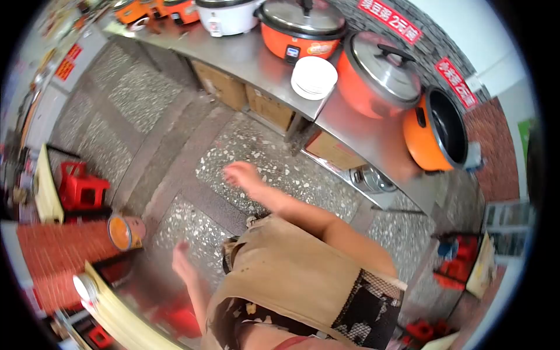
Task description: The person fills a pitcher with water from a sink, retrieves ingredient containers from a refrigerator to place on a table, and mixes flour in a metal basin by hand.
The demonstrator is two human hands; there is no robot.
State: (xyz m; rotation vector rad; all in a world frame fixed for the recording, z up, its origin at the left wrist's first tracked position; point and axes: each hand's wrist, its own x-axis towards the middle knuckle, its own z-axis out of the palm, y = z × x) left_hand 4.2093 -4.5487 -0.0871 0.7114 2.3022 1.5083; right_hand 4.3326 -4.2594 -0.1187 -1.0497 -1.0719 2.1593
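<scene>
My right hand [240, 177] hangs over the speckled floor, its fingers loosely bent and slightly apart, with nothing visible in it. On the other side, my left hand [182, 259] is smeared by motion beside a yellow-edged table [125, 312]. Its finger position is unclear, and I see no object in it. A tan apron [291, 262] covers my front between the two arms. The steel counter [274, 79] runs beyond my right hand, apart from it. A stack of white plates [314, 77] sits near its edge.
Along the counter stand a white cooker [227, 17], an orange cooker [300, 35], a large lidded orange pot [379, 73] and a lidless orange pot [437, 131]. Cardboard boxes [271, 107] lie below. Red stools [81, 185] and an orange bucket [125, 232] stand around.
</scene>
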